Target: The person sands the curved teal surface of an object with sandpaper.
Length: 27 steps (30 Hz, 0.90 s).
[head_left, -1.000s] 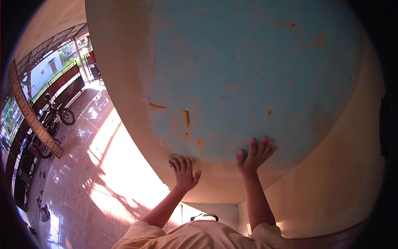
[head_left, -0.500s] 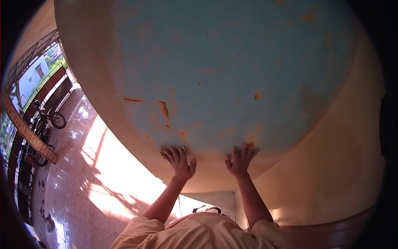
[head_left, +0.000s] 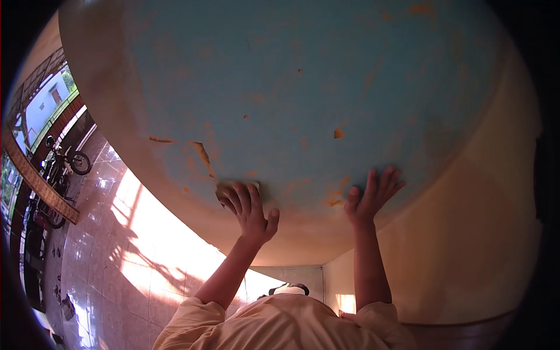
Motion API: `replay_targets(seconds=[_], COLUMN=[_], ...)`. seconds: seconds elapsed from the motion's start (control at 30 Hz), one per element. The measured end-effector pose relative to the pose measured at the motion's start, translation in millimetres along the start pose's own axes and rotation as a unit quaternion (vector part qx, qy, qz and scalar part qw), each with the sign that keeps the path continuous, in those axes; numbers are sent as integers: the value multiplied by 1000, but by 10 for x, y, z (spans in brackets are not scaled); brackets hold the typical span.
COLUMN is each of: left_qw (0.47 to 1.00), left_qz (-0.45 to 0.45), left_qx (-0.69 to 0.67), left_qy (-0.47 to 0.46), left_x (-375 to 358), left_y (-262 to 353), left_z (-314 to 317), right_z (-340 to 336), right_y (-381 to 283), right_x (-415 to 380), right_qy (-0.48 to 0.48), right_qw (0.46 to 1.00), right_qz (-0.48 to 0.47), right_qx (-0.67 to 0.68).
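In the head view, the person's two arms reach up to a blue painted surface [head_left: 326, 81] that fills most of the upper part of the picture. The left hand [head_left: 249, 211] is pressed against this surface with the fingers bent over a small pale pad [head_left: 224, 188], which looks like a piece of sandpaper or a sponge; I cannot tell which one. Only the edge of the pad shows above the fingertips, and it lies flat between the hand and the paint. The right hand [head_left: 368, 198] is well apart from the left one, with the fingers spread and the palm laid flat on the surface, holding nothing. The blue paint is worn, with many orange-brown chipped spots, and one long chip [head_left: 204, 156] is just above and to the left of the pad. Around the blue area runs a cream border [head_left: 291, 245]. Both short sleeves [head_left: 192, 326] are pale yellow. At the left, a tiled floor [head_left: 116, 256] in sunlight and a parked motorbike [head_left: 64, 160] are visible.
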<state>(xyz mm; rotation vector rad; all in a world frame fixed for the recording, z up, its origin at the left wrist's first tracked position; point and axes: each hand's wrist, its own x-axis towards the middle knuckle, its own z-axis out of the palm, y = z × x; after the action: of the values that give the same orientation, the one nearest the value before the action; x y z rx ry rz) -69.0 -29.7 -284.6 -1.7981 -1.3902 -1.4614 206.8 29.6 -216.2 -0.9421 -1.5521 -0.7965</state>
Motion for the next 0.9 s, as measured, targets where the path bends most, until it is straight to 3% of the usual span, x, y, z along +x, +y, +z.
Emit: replay_targets(seconds=[0.07,0.17,0.2,0.27,0.47,0.57,0.67,0.8,0.83,0.9], left_qw=[999,996,996,989,999,1000,1000,991,991,981], left_qz=[-23,14,-29,-72,-4,-3,-3,12,14,-38], left_qx=[0,57,9,-51,-22,-9,4,52,54,-77], left_qy=[-27,-60,-88,-116,-40,-3,19,-122,-119,-174], left_x=[-459,-1295,-1423,-1366,30,171,-312,-1553,-1669,-1772], left_y=[-18,-38,31,77,186,207,93,-51,22,168], left_z=[190,464,487,531,34,25,295,790,791,803], right_z=[10,77,101,136,200,193,184,197,200,223], right_y=[10,7,10,17,-35,-69,-82,-74,-77,-82], right_x=[-143,-446,-509,-637,-791,-789,-806,-851,-861,-876], right_qy=[-6,-4,2,-5,-10,-6,-5,-4,-7,-7], right_qw=[998,998,998,998,999,999,998,998,998,998], right_qz=[-38,-46,-48,-49,-44,-49,-59,-55,-55,-54], right_qx=[-40,-34,-34,-25,-20,-10,-17,-13,-11,-10])
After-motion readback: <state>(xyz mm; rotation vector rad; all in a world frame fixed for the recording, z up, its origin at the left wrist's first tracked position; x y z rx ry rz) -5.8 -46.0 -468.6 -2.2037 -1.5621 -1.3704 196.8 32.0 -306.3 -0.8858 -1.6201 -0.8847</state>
